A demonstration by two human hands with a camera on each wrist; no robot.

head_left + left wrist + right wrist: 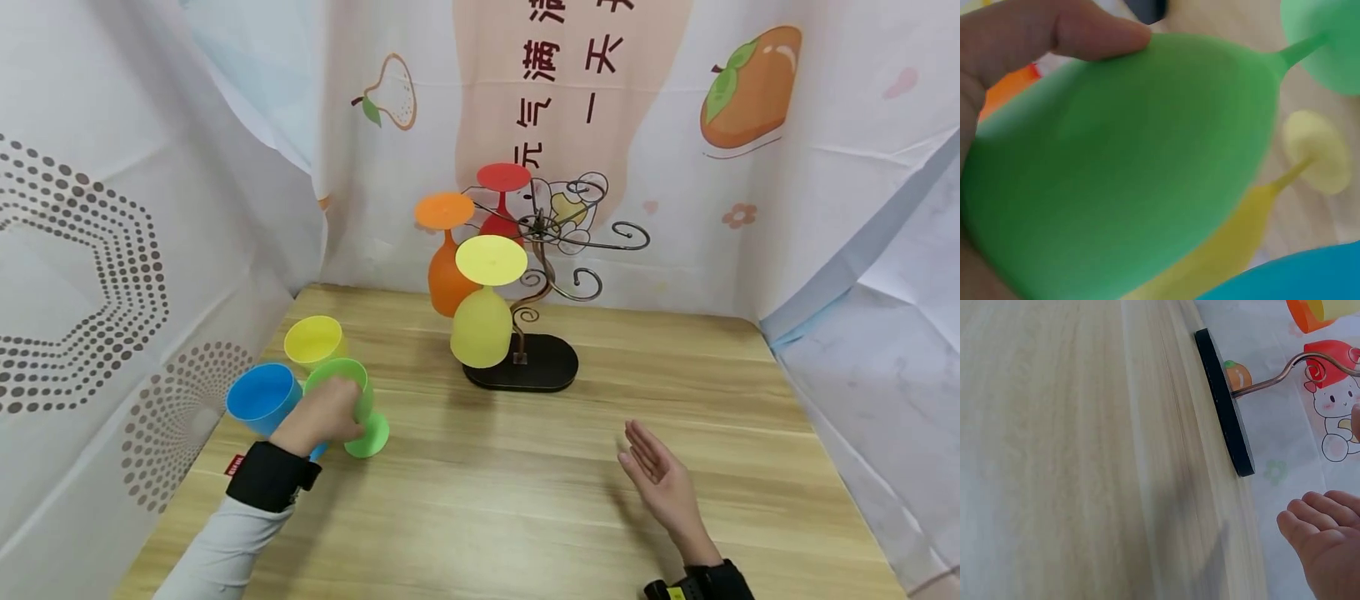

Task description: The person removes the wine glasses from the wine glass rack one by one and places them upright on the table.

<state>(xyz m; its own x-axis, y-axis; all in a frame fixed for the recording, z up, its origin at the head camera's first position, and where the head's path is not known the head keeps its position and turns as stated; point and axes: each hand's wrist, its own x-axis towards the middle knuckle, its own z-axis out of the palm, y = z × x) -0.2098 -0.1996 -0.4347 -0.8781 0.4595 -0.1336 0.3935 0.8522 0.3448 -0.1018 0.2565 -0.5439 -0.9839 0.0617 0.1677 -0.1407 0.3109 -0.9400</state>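
At the left of the table, my left hand (324, 415) grips the bowl of a green plastic goblet (367, 436). The left wrist view shows a thumb laid along that green bowl, whose stem and round foot point away from the hand. Close beside it stand a blue goblet (262, 393) and a yellow goblet (313, 340), both with their mouths up. Toward the right, my right hand (662, 485) is held over the table with straight fingers and nothing in it. The right wrist view also has this open palm (1332, 550).
A curled metal glass rack (542, 275) on a black base (547, 371) stands at the table's back. Upside down on its left arms hang a red goblet (501, 223), an orange goblet (450, 279) and a light yellow goblet (482, 329). Printed curtains (390, 183) surround the table.
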